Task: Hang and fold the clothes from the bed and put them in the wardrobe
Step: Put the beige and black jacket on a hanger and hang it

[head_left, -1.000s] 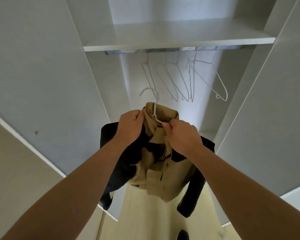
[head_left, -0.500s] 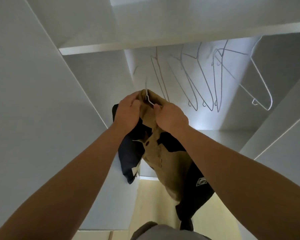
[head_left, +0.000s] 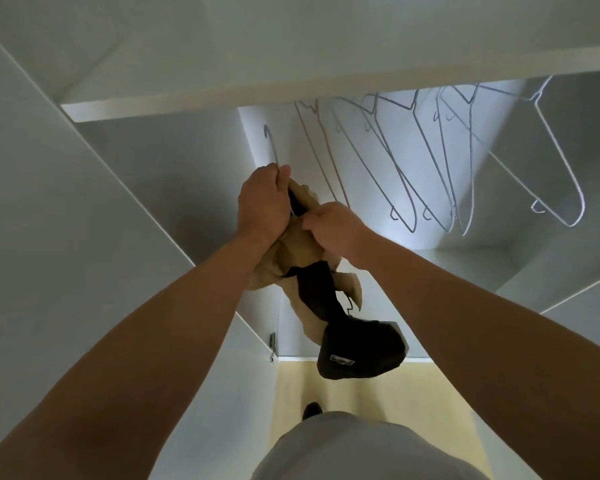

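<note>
A tan shirt with dark navy sleeves [head_left: 312, 271] hangs on a thin wire hanger, inside the open white wardrobe [head_left: 153, 188]. My left hand [head_left: 262, 202] grips the collar and the base of the hanger, whose hook [head_left: 270, 142] sticks up above my fist, below the shelf. My right hand [head_left: 333, 226] pinches the shirt's shoulder just right of the collar. A dark sleeve [head_left: 357, 351] dangles below. The wardrobe rail is hidden behind the shelf edge.
Several bare wire hangers [head_left: 440, 168] hang to the right under the white shelf [head_left: 291, 95]. A white door panel [head_left: 66, 237] stands close on the left, another panel on the right. Pale wood floor [head_left: 343, 393] shows below.
Both hands have lifted the shirt up and further into the wardrobe. The hanger hook now rises clear above my left fist. The view has tilted up and closer.
</note>
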Demonstrator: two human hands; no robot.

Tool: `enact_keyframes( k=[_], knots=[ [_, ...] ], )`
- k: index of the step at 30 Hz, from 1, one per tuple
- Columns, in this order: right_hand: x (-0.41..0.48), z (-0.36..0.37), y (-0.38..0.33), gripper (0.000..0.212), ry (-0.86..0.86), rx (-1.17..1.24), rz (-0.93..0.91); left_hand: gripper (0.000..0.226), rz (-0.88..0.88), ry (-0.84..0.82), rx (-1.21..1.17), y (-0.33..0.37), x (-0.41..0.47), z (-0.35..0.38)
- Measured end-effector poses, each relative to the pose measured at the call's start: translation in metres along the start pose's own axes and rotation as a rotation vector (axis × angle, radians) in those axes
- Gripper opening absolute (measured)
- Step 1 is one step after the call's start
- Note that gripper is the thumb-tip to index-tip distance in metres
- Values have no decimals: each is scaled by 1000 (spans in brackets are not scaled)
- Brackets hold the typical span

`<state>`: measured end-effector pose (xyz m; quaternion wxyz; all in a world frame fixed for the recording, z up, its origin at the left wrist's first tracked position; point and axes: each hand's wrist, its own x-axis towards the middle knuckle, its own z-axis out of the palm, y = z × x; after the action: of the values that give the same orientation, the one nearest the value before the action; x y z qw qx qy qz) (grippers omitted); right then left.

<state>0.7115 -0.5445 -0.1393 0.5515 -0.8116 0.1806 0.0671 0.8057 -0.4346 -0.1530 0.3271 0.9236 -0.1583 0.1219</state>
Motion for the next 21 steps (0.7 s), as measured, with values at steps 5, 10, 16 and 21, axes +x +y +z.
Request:
enact_keyframes(
  k=[5,10,16,21],
  knots=[
    [28,-26,23,24,586,-389,-124,36,60,-43,25,-1,13,12],
    [52,-32,49,38,403,-801,120,35,83,-76,10,-4,22,22],
    [57,-27,66,13,397,-808,53,37,93,-61,-9,-11,37,31],
    [53,-61,83,12,505,-773,152,41,112,-67,-29,-3,44,47]
  ],
)
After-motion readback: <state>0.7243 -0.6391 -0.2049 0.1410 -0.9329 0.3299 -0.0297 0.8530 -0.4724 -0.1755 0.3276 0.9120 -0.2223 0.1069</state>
